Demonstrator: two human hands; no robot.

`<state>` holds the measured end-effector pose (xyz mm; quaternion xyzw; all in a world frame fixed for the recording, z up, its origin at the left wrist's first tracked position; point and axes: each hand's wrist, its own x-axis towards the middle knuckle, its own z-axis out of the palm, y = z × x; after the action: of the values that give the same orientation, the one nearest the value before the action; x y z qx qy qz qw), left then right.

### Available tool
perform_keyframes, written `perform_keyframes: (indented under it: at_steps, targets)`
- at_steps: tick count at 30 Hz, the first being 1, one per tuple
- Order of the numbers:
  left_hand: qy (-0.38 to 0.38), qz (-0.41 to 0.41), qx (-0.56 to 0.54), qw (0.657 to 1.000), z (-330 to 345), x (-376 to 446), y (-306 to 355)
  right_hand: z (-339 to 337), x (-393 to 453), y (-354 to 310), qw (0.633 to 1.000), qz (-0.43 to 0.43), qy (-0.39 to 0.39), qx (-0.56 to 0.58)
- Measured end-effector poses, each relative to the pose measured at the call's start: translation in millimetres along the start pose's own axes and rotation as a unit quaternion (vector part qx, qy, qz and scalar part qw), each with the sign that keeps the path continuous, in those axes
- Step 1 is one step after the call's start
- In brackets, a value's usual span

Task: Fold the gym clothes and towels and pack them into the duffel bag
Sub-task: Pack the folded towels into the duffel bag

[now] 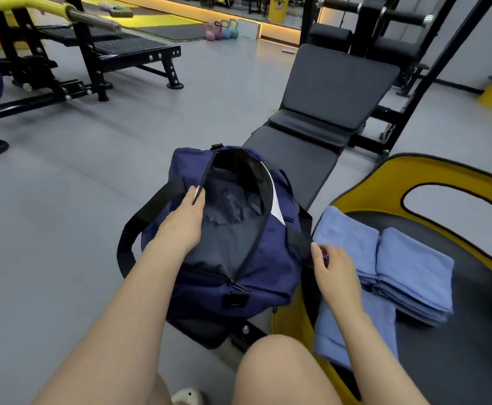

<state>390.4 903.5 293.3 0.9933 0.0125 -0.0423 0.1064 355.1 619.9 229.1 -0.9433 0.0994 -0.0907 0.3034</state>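
1. Left hand pinches the zipper edge of the navy duffel bag, holding it open.
2. Right hand grips the bag's right side, fingers curled.
3. Bag sits on the black table.
4. Folded blue towels lie just right of it.

Navy duffel bag with black straps, sitting on the near end of a black bench, main zipper wide open, dark lining showing. Folded light-blue towels, stacked just right of it on a black-and-yellow seat.
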Motion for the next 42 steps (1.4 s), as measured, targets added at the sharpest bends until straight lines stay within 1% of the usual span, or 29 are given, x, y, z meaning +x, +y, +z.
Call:
perform_keyframes:
  at_steps: [3, 5, 6, 9, 13, 18, 23, 25, 28, 30, 33, 37, 39, 42]
  targets:
    - [0.003, 0.001, 0.002, 1.0, 1.1, -3.2, 1.5, 2.7, -16.4, 21.0, 0.994, 0.051, 0.028, -0.088]
    - [0.0, 0.003, 0.008, 1.0, 2.0, -4.0, 3.3, 4.4, -26.5, 31.0, 0.984, 0.086, 0.005, -0.158]
    - [-0.001, 0.006, 0.016, 1.0, 3.1, -4.1, 4.3, 6.3, -31.2, 35.8, 0.978, 0.103, -0.019, -0.182]
    - [0.002, 0.013, 0.035, 0.999, 4.9, -3.4, 6.8, 13.4, -40.4, 45.0, 0.961, 0.146, -0.083, -0.218]
    - [0.007, 0.018, 0.043, 0.999, 6.0, -3.7, 5.0, 17.5, -43.1, 47.2, 0.95, 0.133, -0.09, -0.269]
    - [0.008, 0.019, 0.038, 0.999, 7.4, -3.2, 4.9, 14.1, -39.5, 40.1, 0.962, 0.111, -0.097, -0.228]
    - [0.002, 0.017, 0.043, 0.999, 9.7, 0.6, 4.2, 16.9, -41.6, 29.1, 0.982, 0.054, -0.113, -0.142]
    - [0.001, 0.019, 0.045, 0.999, 10.4, 0.8, 4.0, 17.7, -42.9, 26.8, 0.989, 0.031, -0.109, -0.094]
    - [0.003, 0.023, 0.051, 0.998, 10.2, 0.4, 4.4, 16.5, -43.8, 30.5, 0.993, 0.009, -0.105, -0.052]
    - [0.005, 0.023, 0.051, 0.998, 10.4, 0.0, 4.9, 15.2, -44.7, 35.4, 0.995, 0.024, -0.092, -0.006]
    - [0.007, 0.021, 0.048, 0.999, 10.1, -0.1, 5.4, 12.0, -45.1, 39.7, 0.994, 0.07, -0.051, 0.071]
    - [0.012, 0.021, 0.044, 0.999, 9.5, -1.7, 5.3, 8.7, -47.0, 45.9, 0.993, 0.104, -0.037, 0.04]
    - [0.012, 0.02, 0.038, 0.999, 9.2, -2.3, 5.4, 8.5, -49.1, 50.9, 0.99, 0.136, -0.002, 0.03]
    - [0.014, 0.02, 0.03, 0.999, 9.2, -2.4, 4.8, 8.2, -54.0, 58.5, 0.983, 0.167, 0.051, -0.05]
